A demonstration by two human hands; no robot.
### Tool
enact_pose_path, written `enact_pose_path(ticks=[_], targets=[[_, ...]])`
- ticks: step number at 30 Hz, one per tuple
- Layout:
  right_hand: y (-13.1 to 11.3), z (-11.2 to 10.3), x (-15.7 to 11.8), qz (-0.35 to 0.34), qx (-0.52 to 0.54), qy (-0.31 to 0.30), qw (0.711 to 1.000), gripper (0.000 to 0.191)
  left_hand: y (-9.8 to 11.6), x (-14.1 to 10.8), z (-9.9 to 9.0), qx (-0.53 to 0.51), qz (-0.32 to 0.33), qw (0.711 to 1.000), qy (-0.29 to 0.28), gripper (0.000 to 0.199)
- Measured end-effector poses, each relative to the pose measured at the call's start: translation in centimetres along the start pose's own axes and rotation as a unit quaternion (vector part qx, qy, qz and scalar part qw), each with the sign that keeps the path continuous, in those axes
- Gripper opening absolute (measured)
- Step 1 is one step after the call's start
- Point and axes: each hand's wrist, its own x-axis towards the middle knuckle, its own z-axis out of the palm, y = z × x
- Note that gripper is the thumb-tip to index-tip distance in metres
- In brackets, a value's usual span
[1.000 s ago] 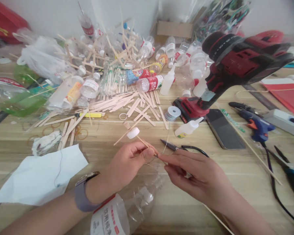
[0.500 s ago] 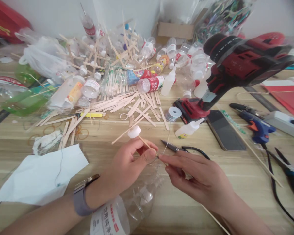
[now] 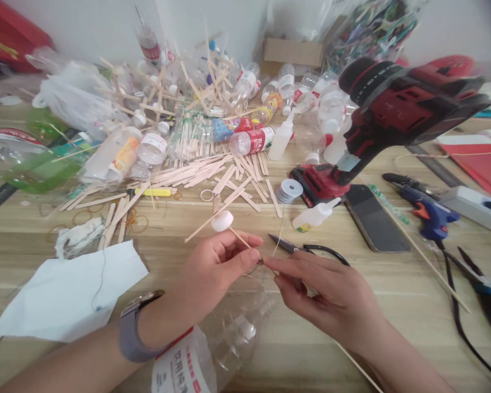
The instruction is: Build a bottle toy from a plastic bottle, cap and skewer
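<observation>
My left hand [image 3: 225, 259] pinches a thin wooden stick [image 3: 239, 238] that carries a white bottle cap [image 3: 222, 220]. Across the cap lies another wooden stick [image 3: 197, 231]. My right hand [image 3: 327, 289] has its index fingertip against a small dark spot on the stick, right beside my left thumb, and its other fingers curl round the stick's lower part. Thin wire [image 3: 279, 232] runs from a spool [image 3: 289, 191] down to the fingertips. Below my hands a clear plastic bottle [image 3: 233, 333] with a white label lies on its side, partly covered by my left arm.
A red and black drill [image 3: 401, 103] stands on the right, near a phone [image 3: 375, 217], a glue bottle [image 3: 316, 215], scissors [image 3: 286, 244] and a blue glue gun [image 3: 429, 210]. Behind are heaped craft sticks [image 3: 180, 177] and bottles. White paper [image 3: 69, 292] lies left.
Both hands stay at the same spot, with the capped stick shifted very slightly left. My left fingers have loosened and straightened a little; the right index fingertip has edged left.
</observation>
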Motion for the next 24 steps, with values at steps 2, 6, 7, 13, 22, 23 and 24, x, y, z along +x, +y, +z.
enact_pose_path(ticks=[2,6,7,13,22,23,24], targets=[[0.0,0.1,-0.1,0.002,-0.002,-0.003,1.0,0.031,0.0,0.0,0.0,-0.003,-0.002,1.0,0.006,0.021],[0.3,0.3,-0.5,-0.012,-0.04,-0.015,0.999,0.029,-0.1,0.1,0.0,-0.01,-0.006,1.0,0.015,0.021],[0.4,0.3,-0.6,-0.022,-0.055,-0.017,0.998,0.027,-0.1,0.1,0.0,-0.011,-0.006,1.0,0.016,0.02],[0.8,0.4,-1.2,-0.08,-0.142,-0.03,0.986,0.025,-0.1,0.2,-0.1,0.002,-0.008,1.0,0.024,0.019],[0.5,0.3,-0.5,-0.056,-0.112,-0.005,0.992,0.022,-0.4,0.3,-0.4,0.004,-0.004,1.0,0.017,0.024],[0.4,0.3,-0.4,-0.027,-0.088,-0.003,0.996,0.022,-0.4,0.4,-0.5,0.007,-0.001,1.0,0.017,0.025],[0.4,0.3,-0.3,-0.001,-0.062,-0.003,0.998,0.023,-0.4,0.4,-0.5,0.008,0.002,1.0,0.017,0.025]])
